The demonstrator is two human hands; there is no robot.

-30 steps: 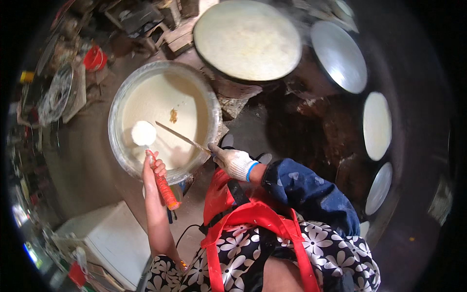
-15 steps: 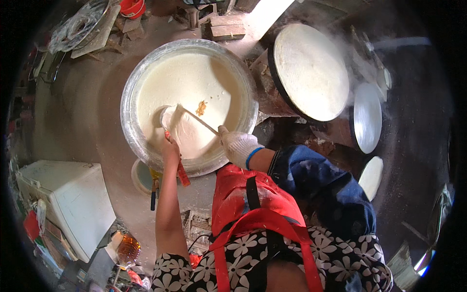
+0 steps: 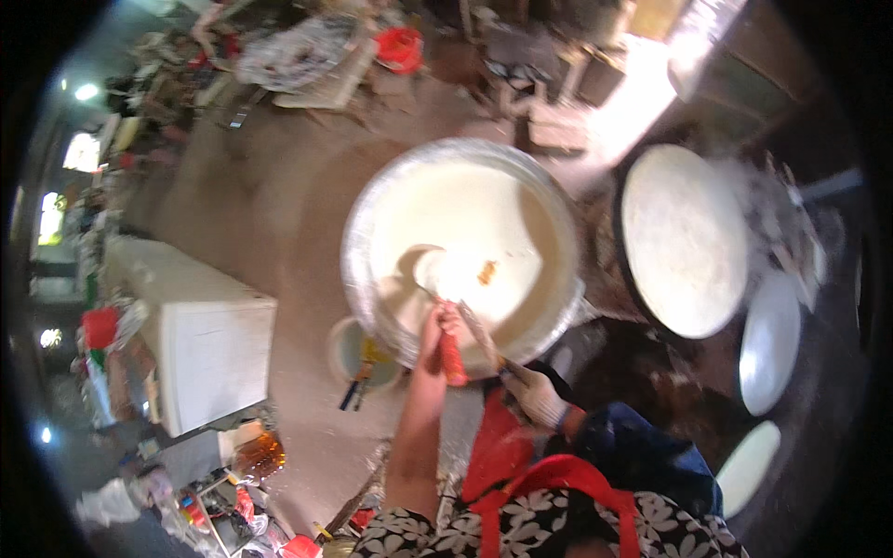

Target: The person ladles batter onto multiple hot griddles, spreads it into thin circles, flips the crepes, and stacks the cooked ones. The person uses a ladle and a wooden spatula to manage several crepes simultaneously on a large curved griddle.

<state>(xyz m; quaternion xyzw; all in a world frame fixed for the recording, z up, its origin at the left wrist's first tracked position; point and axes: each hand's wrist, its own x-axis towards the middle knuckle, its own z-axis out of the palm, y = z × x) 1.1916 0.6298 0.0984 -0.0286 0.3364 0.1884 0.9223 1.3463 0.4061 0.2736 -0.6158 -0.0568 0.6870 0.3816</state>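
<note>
In front of me stands a large round metal pot (image 3: 357, 279) holding a pale, creamy liquid (image 3: 484, 200). My left hand (image 3: 433, 337) is closed around the red handle of a ladle (image 3: 452, 361); its bowl, inside the pot, is washed out by glare. My right hand (image 3: 539, 398), in a pale work glove, grips a long flat stick-like tool (image 3: 480, 335). This tool slants over the near rim, its far end close to the ladle; whether they touch I cannot tell. A small brown clump (image 3: 486, 272) floats on the liquid.
A pale bucket (image 3: 342, 349) with dark- and yellow-handled tools stands left of the pot. On the right are a large round pale-topped vessel (image 3: 684, 242), steaming, and smaller round lids (image 3: 770, 344). A white chest (image 3: 219, 349) stands left; a red basin (image 3: 398, 49) lies behind.
The view has swung, so the scene sits further right and lower. My right hand has drawn back from above the pot to outside its near rim, still holding the flat tool.
</note>
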